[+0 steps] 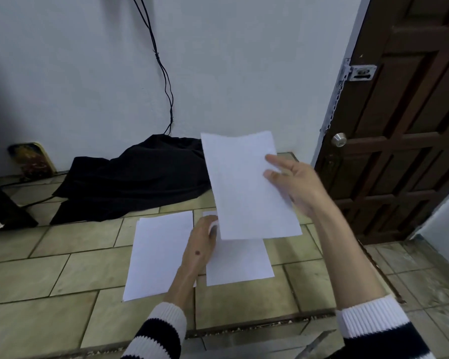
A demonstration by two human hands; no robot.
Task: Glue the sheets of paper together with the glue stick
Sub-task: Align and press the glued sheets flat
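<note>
**Overhead, one sheet lifted, two papers on the floor**

Up at one o'clock, the right hand (293, 182) pinches a single raised sheet (246, 185) along its right edge, fingers spread across it. Below, the left hand (201, 242) curls around a small white object, likely the glue stick (213, 225), mostly hidden. Two papers lie on the tiled floor (62, 268): a left stack (157, 255) at nine o'clock and a right sheet (240, 263) beside it. One black cloth (132, 177) sits at eleven o'clock.

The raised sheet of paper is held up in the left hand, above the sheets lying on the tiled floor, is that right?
Not quite. In the head view the raised sheet is held in the right hand, above the sheets lying on the tiled floor. The left hand is low beside them.
</note>
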